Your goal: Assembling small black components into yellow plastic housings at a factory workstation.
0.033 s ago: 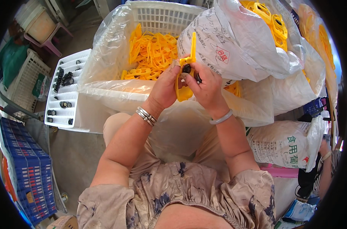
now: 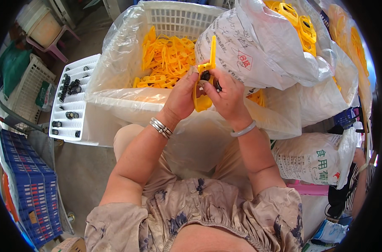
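Left hand (image 2: pixel 181 95): gripping yellow part (image 2: pixel 203 103) | right hand (image 2: pixel 229 95): gripping same | tray (image 2: pixel 68 127): left of crate (image 2: pixel 180 7) | sack (image 2: pixel 258 46): over crate's right side

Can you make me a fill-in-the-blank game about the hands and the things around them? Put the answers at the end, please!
1. The left hand holds a part that is coloured ____.
2. The small piece tucked at the fingers of the right hand is coloured ____.
3. The white tray is on the person's ____ side.
4. The bangles nearest the left hand are coloured ____.

Missing words: yellow; black; left; silver.
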Action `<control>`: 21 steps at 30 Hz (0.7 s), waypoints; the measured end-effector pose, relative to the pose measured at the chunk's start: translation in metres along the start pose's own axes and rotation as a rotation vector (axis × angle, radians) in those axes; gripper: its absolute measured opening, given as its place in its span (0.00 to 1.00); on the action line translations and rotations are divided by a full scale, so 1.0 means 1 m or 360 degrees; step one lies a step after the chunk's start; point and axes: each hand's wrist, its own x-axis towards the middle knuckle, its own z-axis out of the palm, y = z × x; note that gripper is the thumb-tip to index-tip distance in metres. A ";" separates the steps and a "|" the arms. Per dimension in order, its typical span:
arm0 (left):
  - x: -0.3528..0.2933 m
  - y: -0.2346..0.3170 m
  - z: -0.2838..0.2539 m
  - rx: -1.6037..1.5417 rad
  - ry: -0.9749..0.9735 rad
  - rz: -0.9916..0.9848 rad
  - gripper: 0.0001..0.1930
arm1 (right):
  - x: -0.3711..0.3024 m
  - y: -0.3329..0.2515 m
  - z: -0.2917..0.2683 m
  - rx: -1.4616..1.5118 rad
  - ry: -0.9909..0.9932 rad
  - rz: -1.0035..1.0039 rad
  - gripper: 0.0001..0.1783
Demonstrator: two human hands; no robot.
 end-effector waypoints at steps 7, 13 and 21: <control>0.000 0.001 0.004 0.0292 -0.0019 0.0096 0.22 | 0.000 -0.003 -0.001 -0.0034 0.0015 0.0047 0.14; 0.001 0.000 0.006 0.0242 0.0020 0.0112 0.22 | 0.000 -0.008 -0.005 0.0134 -0.0016 0.0226 0.13; -0.001 0.002 0.005 0.0465 -0.0026 0.0094 0.22 | 0.003 -0.008 -0.007 0.0001 -0.0067 0.0120 0.12</control>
